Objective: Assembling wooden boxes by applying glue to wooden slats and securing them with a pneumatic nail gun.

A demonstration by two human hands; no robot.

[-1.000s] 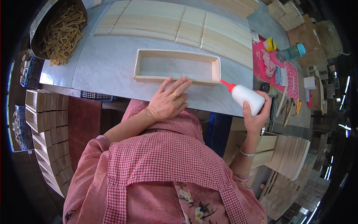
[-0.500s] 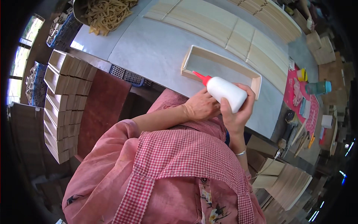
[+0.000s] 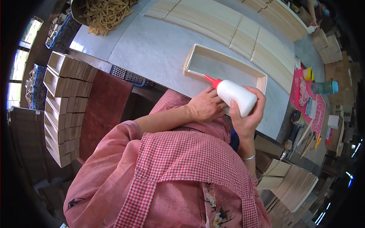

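Observation:
My right hand (image 3: 249, 114) is wrapped round a white squeeze bottle (image 3: 236, 97) with a red cap and pointed red nozzle. The bottle is tilted, its nozzle pointing up and to the left over the near side of a wooden box frame (image 3: 228, 60). This long, narrow frame lies on the grey table (image 3: 152, 57), the tabletop showing through it. At the table's near edge, my left hand (image 3: 206, 105) is closed, its back up and fingers curled under. Whatever it grips is hidden, and the bottle is just to its right.
Pale wooden panels (image 3: 213, 26) lie across the table's far side. A container of tan rubber bands (image 3: 108, 15) stands at far left. Wooden boxes (image 3: 61, 110) are stacked at left. On the right are a teal jar (image 3: 325, 87) and tools; a person's arm (image 3: 311, 13) shows at far right.
My right hand has moved slightly right with the bottle, and the nozzle has shifted right and a little lower. My left hand stays in nearly the same place.

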